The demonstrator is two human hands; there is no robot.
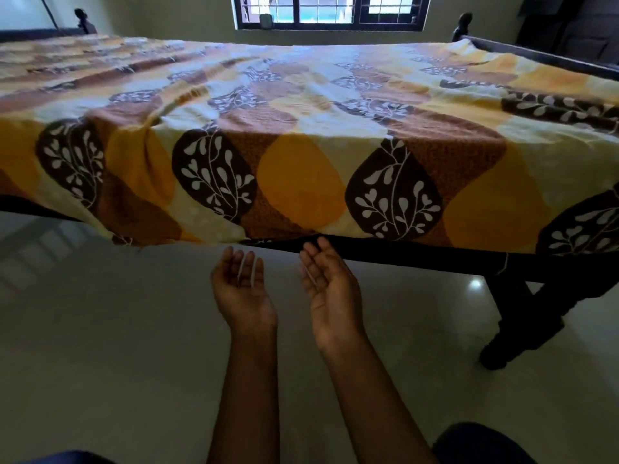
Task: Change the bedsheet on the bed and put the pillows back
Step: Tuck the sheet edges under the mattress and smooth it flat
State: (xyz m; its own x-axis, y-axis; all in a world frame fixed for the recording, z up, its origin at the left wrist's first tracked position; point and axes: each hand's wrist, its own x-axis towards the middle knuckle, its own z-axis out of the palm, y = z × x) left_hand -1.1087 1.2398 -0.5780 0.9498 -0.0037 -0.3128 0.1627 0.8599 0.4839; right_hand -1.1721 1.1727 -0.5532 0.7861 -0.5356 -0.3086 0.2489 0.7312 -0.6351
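Observation:
A yellow, orange and brown leaf-patterned bedsheet [301,128] covers the bed and hangs over its near side. The dark wooden bed frame [418,256] shows below the hanging edge. My left hand [241,289] is held palm up just below the sheet's hem, fingers relaxed and holding nothing. My right hand [331,286] is beside it, palm up, with its fingertips near the hem and the frame rail, and it grips nothing. No pillows are in view.
A dark bed leg [516,316] stands at the right on the glossy tiled floor [100,329]. Bed posts [464,23] rise at the far corners. A barred window [331,11] is in the back wall.

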